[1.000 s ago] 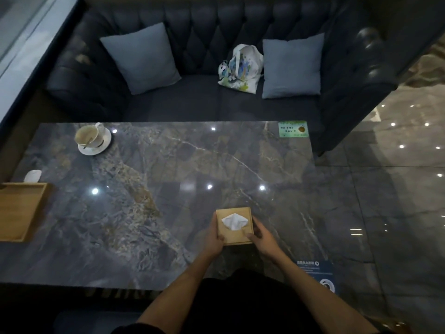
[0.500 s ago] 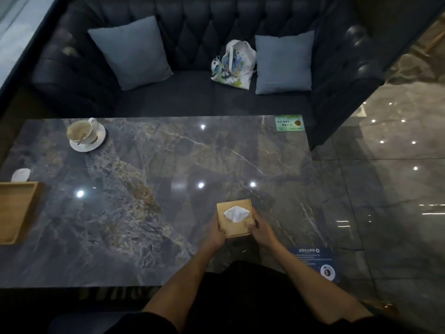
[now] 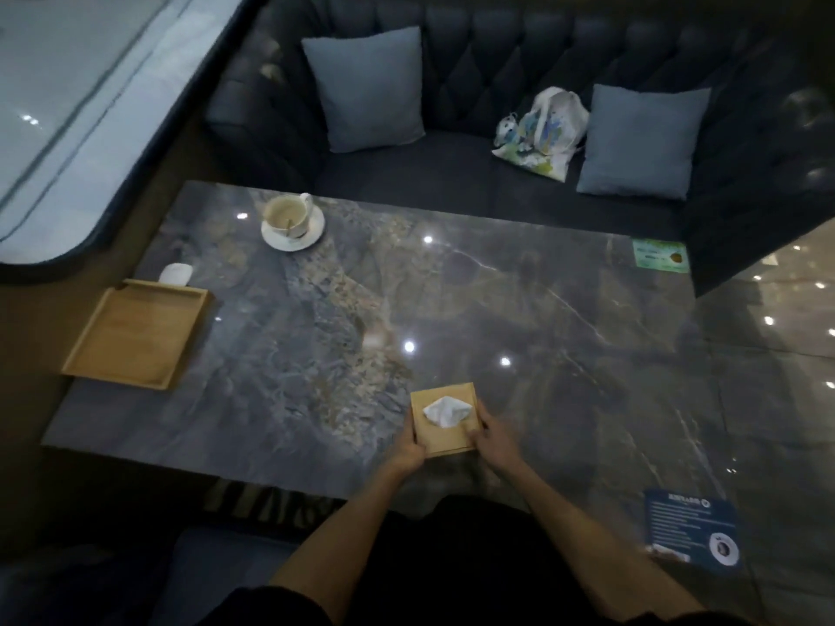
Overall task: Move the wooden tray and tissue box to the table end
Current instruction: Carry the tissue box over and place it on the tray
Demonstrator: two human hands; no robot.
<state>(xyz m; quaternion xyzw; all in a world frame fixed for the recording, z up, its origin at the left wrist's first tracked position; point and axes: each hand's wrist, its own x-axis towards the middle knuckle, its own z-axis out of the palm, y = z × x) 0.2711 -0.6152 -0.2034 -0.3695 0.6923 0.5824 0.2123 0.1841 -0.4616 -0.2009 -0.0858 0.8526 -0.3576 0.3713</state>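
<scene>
A square wooden tissue box (image 3: 440,433) with a white tissue sticking out of its top sits near the front edge of the dark marble table (image 3: 519,318). My left hand (image 3: 409,451) grips its left side and my right hand (image 3: 494,438) grips its right side. The wooden tray (image 3: 135,334) lies empty at the table's left end, partly overhanging the edge. Whether the box is lifted off the table is unclear.
A cup on a saucer (image 3: 293,221) stands at the far left. A small white object (image 3: 175,274) lies behind the tray. A green card (image 3: 660,256) and a blue card (image 3: 693,526) lie at the right. A dark sofa with cushions and a bag (image 3: 540,133) is beyond.
The view has swung to the left, so the whole tray now shows. Both hands stay on the tissue box near the table's front edge.
</scene>
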